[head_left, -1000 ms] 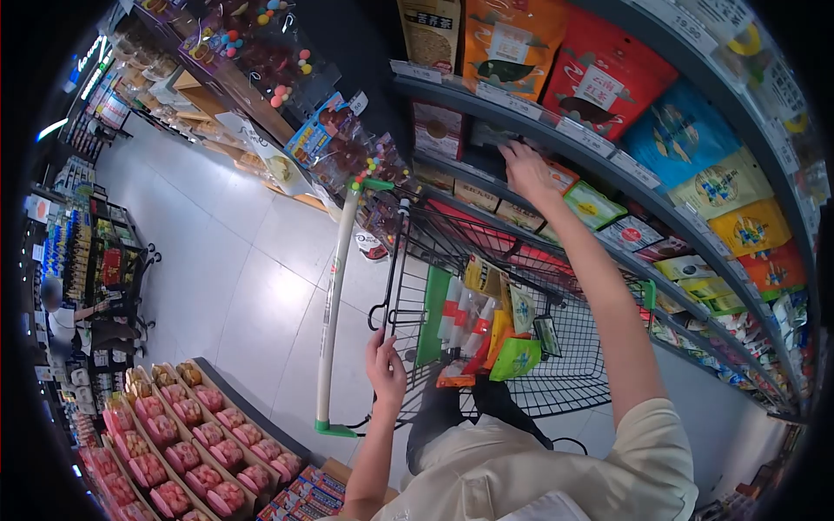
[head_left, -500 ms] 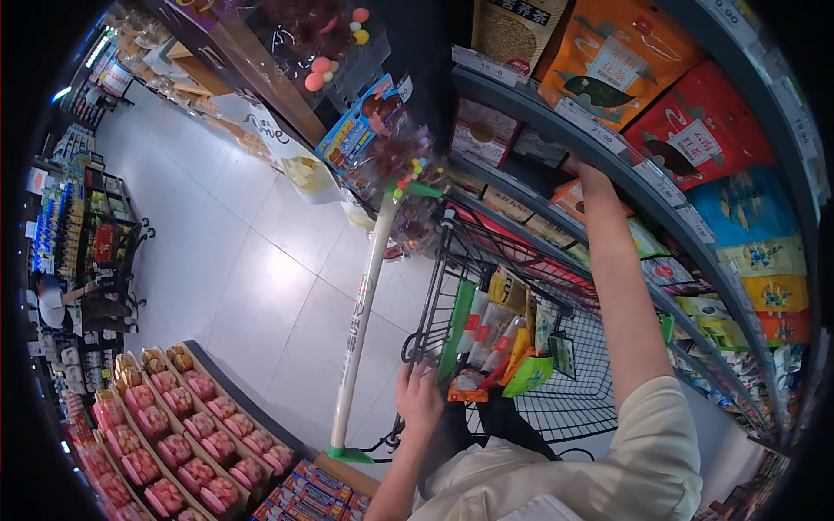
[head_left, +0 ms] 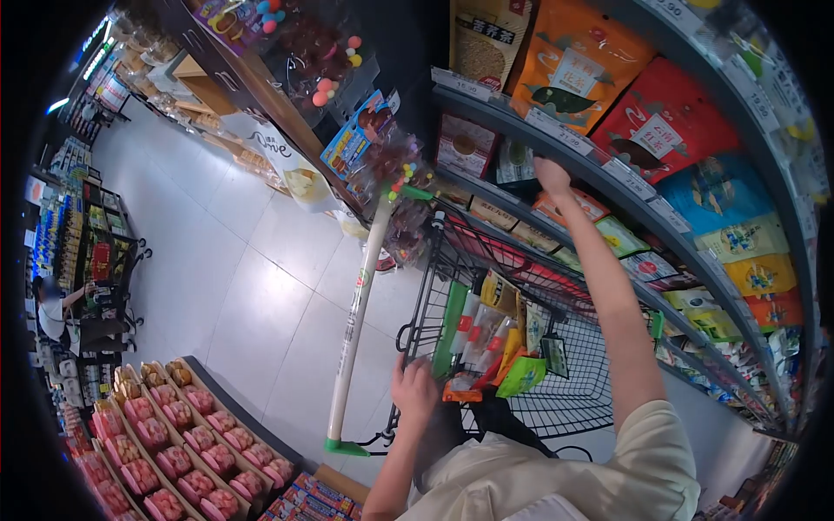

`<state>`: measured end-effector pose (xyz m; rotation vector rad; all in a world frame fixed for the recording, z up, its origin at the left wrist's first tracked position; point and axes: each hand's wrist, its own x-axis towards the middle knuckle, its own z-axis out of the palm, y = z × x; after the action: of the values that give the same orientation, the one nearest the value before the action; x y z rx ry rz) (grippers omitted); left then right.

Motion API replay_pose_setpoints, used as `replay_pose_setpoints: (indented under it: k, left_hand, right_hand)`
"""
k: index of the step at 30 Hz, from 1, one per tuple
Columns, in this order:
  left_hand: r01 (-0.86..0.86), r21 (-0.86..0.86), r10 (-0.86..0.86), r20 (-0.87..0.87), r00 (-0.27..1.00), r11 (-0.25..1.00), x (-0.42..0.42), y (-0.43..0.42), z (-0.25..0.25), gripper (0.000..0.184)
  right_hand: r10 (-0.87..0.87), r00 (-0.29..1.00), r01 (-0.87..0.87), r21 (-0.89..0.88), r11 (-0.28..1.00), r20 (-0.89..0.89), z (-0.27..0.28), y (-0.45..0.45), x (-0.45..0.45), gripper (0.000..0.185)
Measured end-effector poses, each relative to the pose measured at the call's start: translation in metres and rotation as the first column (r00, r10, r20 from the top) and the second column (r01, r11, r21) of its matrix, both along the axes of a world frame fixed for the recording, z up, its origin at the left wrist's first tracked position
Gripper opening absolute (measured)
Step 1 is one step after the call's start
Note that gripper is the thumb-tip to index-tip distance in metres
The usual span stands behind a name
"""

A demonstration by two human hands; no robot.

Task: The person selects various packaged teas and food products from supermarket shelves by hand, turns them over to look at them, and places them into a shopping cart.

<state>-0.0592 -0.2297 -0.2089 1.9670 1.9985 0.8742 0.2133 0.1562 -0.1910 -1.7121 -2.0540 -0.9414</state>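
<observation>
The right grip (head_left: pixel 553 176) is inside a dark grey metal shelf (head_left: pixel 486 185). Its fingertips are hidden, so I cannot tell if it is wide, narrow or holding something. Just left of it is a dark pack with a pale grey-green front (head_left: pixel 515 161); I cannot tell if they touch. Farther left stands a white and dark red box (head_left: pixel 465 146). Above the right grip, a big shiny orange bag (head_left: pixel 578 74) and a big shiny red bag (head_left: pixel 656 130) show their fronts, probably so people can read them.

The left grip (head_left: pixel 413 386) has bent fingers near the edge of a black wire cart (head_left: pixel 582 410). I cannot tell if it holds a wire; maybe it is there to keep the cart steady. Right of the left grip, a shiny bright green bag (head_left: pixel 521 376) lies with other packs in the cart, where the wire sides should stop them falling out. Left of this grip is a long white bar with green ends (head_left: pixel 356 330), probably for pushing.
</observation>
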Motion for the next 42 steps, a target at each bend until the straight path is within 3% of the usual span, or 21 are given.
replay_pose_setpoints:
  k: [1, 2, 5, 6, 8, 11, 14, 17, 21, 22, 24, 26, 27, 30, 33, 36, 37, 39, 40, 41, 42]
  left_hand:
    - [-0.01, 0.018, 0.01, -0.006, 1.0, 1.0, 0.001, -0.001, -0.001, 0.022]
    - [-0.021, 0.037, 0.021, -0.015, 1.0, 0.999, 0.0, -0.001, -0.001, 0.022]
    - [-0.005, 0.056, 0.008, -0.053, 0.999, 0.998, -0.001, -0.004, -0.001, 0.019]
    - [0.0, 0.063, 0.004, -0.061, 0.998, 0.998, -0.001, -0.005, -0.004, 0.019]
    - [0.012, 0.076, -0.006, -0.079, 0.997, 0.997, -0.002, -0.007, -0.01, 0.018]
    - [-0.007, 0.075, 0.012, -0.06, 0.998, 0.997, -0.001, -0.008, -0.007, 0.018]
    - [-0.017, 0.08, 0.016, 0.014, 1.0, 0.997, -0.001, -0.009, -0.004, 0.017]
    - [-0.068, 0.102, 0.051, 0.164, 0.985, 0.992, -0.001, -0.008, -0.003, 0.016]
    - [-0.15, 0.1, 0.101, 0.383, 0.918, 0.984, 0.005, -0.015, 0.008, 0.019]
    - [-0.167, 0.077, 0.115, 0.452, 0.885, 0.983, 0.009, -0.017, 0.013, 0.02]
    - [-0.049, -0.12, 0.123, 0.758, 0.64, 0.992, 0.018, -0.017, 0.029, 0.032]
    - [0.135, -0.256, 0.206, 0.931, 0.299, 0.957, 0.025, -0.022, 0.04, 0.045]
    - [0.25, -0.301, 0.253, 0.945, 0.207, 0.92, 0.026, -0.024, 0.037, 0.057]
    - [0.457, -0.211, 0.285, 0.954, -0.097, 0.864, 0.037, -0.032, 0.027, 0.061]
    - [0.461, -0.336, 0.369, 0.929, 0.02, 0.821, 0.04, -0.04, 0.021, 0.057]
    - [0.452, -0.423, 0.527, 0.84, -0.128, 0.785, 0.026, -0.054, 0.026, 0.051]
    - [0.406, -0.378, 0.477, 0.861, -0.176, 0.832, 0.023, -0.06, 0.021, 0.046]
    - [0.387, -0.438, 0.544, 0.807, -0.228, 0.811, 0.013, -0.073, 0.021, 0.046]
    - [0.381, -0.467, 0.576, 0.777, -0.254, 0.798, 0.008, -0.079, 0.022, 0.046]
    - [0.406, -0.422, 0.547, 0.792, -0.27, 0.811, 0.002, -0.084, 0.021, 0.047]
    - [0.332, -0.499, 0.584, 0.773, -0.248, 0.8, -0.002, -0.089, 0.01, 0.048]
  right_hand:
    - [-0.031, 0.929, 0.01, -0.06, 0.998, -0.369, -0.002, -0.005, -0.008, 0.021]
    - [-0.073, 0.724, -0.01, -0.115, 0.993, -0.686, -0.003, -0.011, -0.015, 0.021]
    - [-0.199, 0.346, 0.122, -0.167, 0.978, -0.917, -0.004, -0.033, -0.027, 0.017]
    - [-0.34, -0.113, 0.008, -0.343, 0.939, -0.934, -0.025, -0.028, -0.022, 0.012]
    - [-0.269, -0.624, -0.066, -0.293, 0.954, -0.734, 0.001, -0.06, -0.038, 0.018]
    - [-0.16, -0.78, -0.067, -0.173, 0.983, -0.605, 0.003, -0.088, -0.038, 0.025]
    - [-0.171, -0.749, -0.101, -0.145, 0.984, -0.64, 0.032, -0.133, -0.042, 0.024]
    - [-0.208, -0.697, -0.258, -0.031, 0.966, -0.686, 0.07, -0.195, -0.044, 0.027]
    - [-0.21, -0.561, -0.467, 0.097, 0.879, -0.801, 0.067, -0.264, -0.02, 0.028]
    - [-0.29, -0.562, -0.528, 0.067, 0.846, -0.774, 0.069, -0.281, -0.011, 0.027]
    - [-0.45, -0.544, -0.647, 0.012, 0.763, -0.708, 0.081, -0.314, 0.009, 0.025]
    - [-0.577, -0.468, -0.775, -0.002, 0.632, -0.669, 0.086, -0.337, 0.024, 0.023]
    - [-0.614, -0.429, -0.817, -0.005, 0.577, -0.663, 0.09, -0.346, 0.026, 0.021]
    - [-0.673, -0.307, -0.903, -0.018, 0.43, -0.673, 0.078, -0.357, 0.035, 0.014]
    - [-0.676, -0.257, -0.923, -0.033, 0.384, -0.691, 0.082, -0.357, 0.022, 0.01]
    - [-0.706, -0.017, -0.97, -0.159, 0.182, -0.708, 0.063, -0.322, 0.025, 0.02]
    - [-0.598, 0.044, -0.952, -0.215, 0.216, -0.8, 0.096, -0.317, 0.012, 0.029]
    - [-0.471, 0.086, -0.899, -0.272, 0.344, -0.878, 0.075, -0.275, 0.005, 0.027]
    - [-0.328, 0.159, -0.841, -0.302, 0.448, -0.931, 0.066, -0.252, 0.001, 0.027]
    - [-0.209, 0.292, -0.758, -0.359, 0.545, -0.933, 0.065, -0.231, -0.005, 0.025]
    - [0.075, 0.449, -0.678, -0.285, 0.677, -0.89, 0.035, -0.197, -0.008, 0.023]
